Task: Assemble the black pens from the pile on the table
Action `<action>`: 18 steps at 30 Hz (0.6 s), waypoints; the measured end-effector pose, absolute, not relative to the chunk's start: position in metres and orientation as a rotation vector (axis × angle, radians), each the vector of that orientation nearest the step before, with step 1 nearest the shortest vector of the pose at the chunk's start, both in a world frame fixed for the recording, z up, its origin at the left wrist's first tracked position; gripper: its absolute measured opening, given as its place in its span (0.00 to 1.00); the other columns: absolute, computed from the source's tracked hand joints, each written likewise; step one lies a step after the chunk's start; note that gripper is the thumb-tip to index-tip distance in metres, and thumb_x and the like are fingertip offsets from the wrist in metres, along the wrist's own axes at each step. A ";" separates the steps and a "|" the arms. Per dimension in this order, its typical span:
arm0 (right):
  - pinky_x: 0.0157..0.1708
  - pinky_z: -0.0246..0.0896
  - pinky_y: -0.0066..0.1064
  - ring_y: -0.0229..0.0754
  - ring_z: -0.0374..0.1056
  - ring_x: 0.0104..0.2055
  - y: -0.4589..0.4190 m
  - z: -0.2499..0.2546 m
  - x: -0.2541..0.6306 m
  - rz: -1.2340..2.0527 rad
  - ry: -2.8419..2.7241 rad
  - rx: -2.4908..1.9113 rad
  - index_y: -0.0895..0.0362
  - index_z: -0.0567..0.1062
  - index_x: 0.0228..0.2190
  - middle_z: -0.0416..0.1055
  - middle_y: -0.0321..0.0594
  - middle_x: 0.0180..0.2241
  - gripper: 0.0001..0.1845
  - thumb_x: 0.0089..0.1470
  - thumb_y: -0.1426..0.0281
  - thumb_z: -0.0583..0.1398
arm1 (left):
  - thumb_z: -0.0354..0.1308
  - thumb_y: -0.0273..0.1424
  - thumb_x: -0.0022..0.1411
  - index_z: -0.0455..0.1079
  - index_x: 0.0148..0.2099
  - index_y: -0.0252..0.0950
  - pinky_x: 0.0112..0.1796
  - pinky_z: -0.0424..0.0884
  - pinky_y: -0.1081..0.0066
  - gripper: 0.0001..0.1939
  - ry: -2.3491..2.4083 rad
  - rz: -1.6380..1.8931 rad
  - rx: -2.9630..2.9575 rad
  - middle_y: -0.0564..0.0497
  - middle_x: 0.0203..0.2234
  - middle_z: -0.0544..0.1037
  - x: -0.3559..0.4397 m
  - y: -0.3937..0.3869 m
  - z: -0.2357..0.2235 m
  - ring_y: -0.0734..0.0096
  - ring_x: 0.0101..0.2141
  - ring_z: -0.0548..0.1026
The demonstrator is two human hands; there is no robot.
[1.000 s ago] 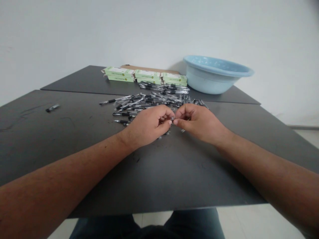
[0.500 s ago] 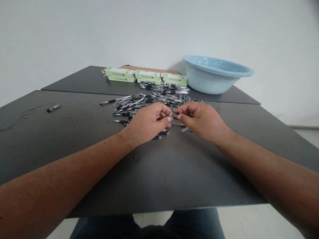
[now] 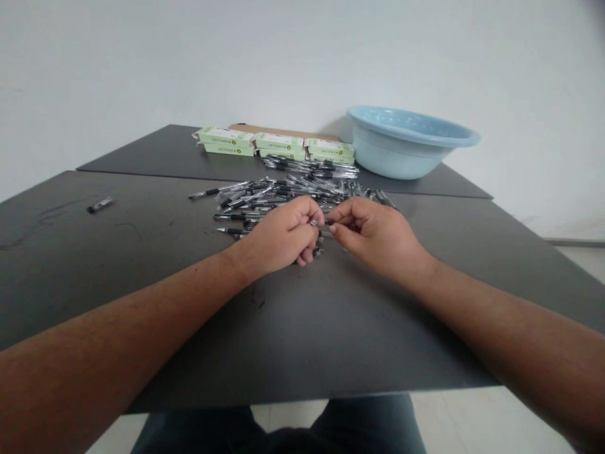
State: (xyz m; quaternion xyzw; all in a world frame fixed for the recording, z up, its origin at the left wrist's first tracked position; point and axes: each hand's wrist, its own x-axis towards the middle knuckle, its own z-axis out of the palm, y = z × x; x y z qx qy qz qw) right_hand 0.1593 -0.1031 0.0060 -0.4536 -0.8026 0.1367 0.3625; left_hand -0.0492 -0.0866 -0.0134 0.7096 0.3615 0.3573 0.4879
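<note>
My left hand (image 3: 286, 234) is closed in a pinch, with a small shiny clear piece (image 3: 314, 222) showing at its thumb and forefinger. My right hand (image 3: 380, 232) faces it closely, its thumb and forefinger pinching a small dark piece (image 3: 329, 221), mostly covered by the fingers. The exact kind of both pieces is too small to make out. Both hands are just above the near side of a loose pile of clear pens with black grips (image 3: 265, 189). Parts of several pens are hidden behind the hands.
Green-and-white pen boxes (image 3: 229, 150) stand stacked in a row at the back, with a bundle of pens (image 3: 309, 165) before them. A light blue basin (image 3: 401, 154) is at the back right. One short clear-and-black piece (image 3: 101, 205) lies apart on the left of the dark table (image 3: 302, 340).
My left fingers have curled inward, and the clear piece has tipped back into them. My right hand has shifted slightly left, uncovering more pens behind it.
</note>
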 end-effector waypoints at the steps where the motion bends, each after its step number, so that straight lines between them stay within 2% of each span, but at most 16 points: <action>1: 0.33 0.64 0.29 0.38 0.75 0.31 -0.104 0.006 0.159 0.310 -2.087 -1.147 0.54 0.80 0.38 0.82 0.34 0.32 0.07 0.56 0.74 0.64 | 0.49 0.23 0.61 0.64 0.44 0.41 0.20 0.69 0.74 0.10 0.897 0.864 1.761 0.61 0.18 0.70 -0.050 -0.087 -0.013 0.73 0.17 0.72; 3: 0.33 0.64 0.29 0.38 0.74 0.30 -0.106 0.006 0.157 0.225 -2.126 -1.108 0.54 0.79 0.36 0.81 0.34 0.31 0.06 0.56 0.75 0.64 | 0.49 0.24 0.64 0.64 0.43 0.41 0.20 0.65 0.74 0.08 0.959 0.867 1.858 0.63 0.16 0.66 -0.050 -0.088 -0.012 0.75 0.15 0.69; 5: 0.33 0.63 0.29 0.38 0.73 0.31 -0.108 0.006 0.157 0.151 -2.167 -1.068 0.54 0.78 0.35 0.80 0.34 0.32 0.05 0.56 0.76 0.64 | 0.53 0.29 0.66 0.65 0.41 0.40 0.21 0.63 0.74 0.02 1.017 0.864 1.959 0.63 0.17 0.67 -0.050 -0.091 -0.008 0.75 0.16 0.68; 8: 0.32 0.62 0.29 0.38 0.72 0.30 -0.108 0.004 0.157 0.072 -2.190 -1.031 0.54 0.77 0.34 0.80 0.34 0.32 0.03 0.57 0.75 0.64 | 0.59 0.35 0.66 0.67 0.39 0.39 0.24 0.62 0.73 0.06 1.046 0.883 2.093 0.61 0.19 0.69 -0.048 -0.096 -0.001 0.75 0.19 0.68; 13: 0.32 0.61 0.29 0.37 0.71 0.29 -0.107 0.004 0.159 0.042 -2.150 -1.041 0.54 0.77 0.34 0.79 0.34 0.31 0.03 0.58 0.73 0.66 | 0.59 0.34 0.67 0.70 0.40 0.38 0.27 0.60 0.72 0.05 1.103 0.939 2.108 0.60 0.20 0.69 -0.045 -0.096 0.001 0.75 0.22 0.68; 18: 0.32 0.63 0.30 0.38 0.72 0.29 -0.108 0.005 0.157 0.136 -2.094 -1.094 0.53 0.78 0.36 0.79 0.33 0.31 0.03 0.57 0.72 0.66 | 0.58 0.31 0.68 0.73 0.43 0.37 0.29 0.63 0.72 0.05 1.116 0.981 2.079 0.58 0.22 0.72 -0.047 -0.093 0.000 0.74 0.25 0.70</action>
